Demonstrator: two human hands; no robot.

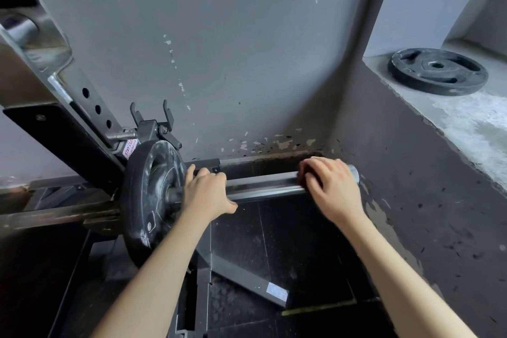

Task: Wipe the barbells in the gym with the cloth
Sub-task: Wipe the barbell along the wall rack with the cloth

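Left hand (pixel 205 192) grips barbell (pixel 263 186) by plate (pixel 149 200); right hand (pixel 332 189) clasps cloth (pixel 303 177) round it; label (pixel 131 149) reads "STAY CLE".

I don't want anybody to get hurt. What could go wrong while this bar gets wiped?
The right hand holds the cloth near the end of the bar, so a hard wipe might slip off and bump knuckles on the wall. The left hand grips the bar right beside the weight plate; if the plate slides, fingers could get pinched.
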